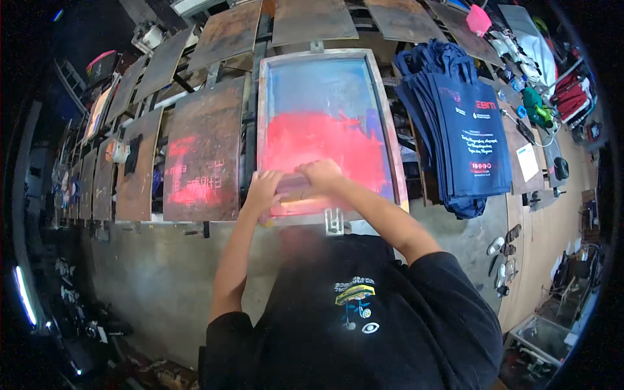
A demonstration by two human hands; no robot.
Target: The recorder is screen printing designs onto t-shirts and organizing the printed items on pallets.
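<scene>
One squeegee [295,186] is gripped by the left hand [267,188] and the right hand [322,175] inside the near end of the screen-printing frame [262,110], where pink-red ink [325,140] could, it is judged, be streaked if pressure were applied unevenly.

White and red lettering [480,142] stands on the navy bags [432,123], pale lettering [355,284] on the black shirt [422,325].

The ink [322,142] is pinkish-red, the mesh [318,84] blue, the bags [429,140] navy.
</scene>
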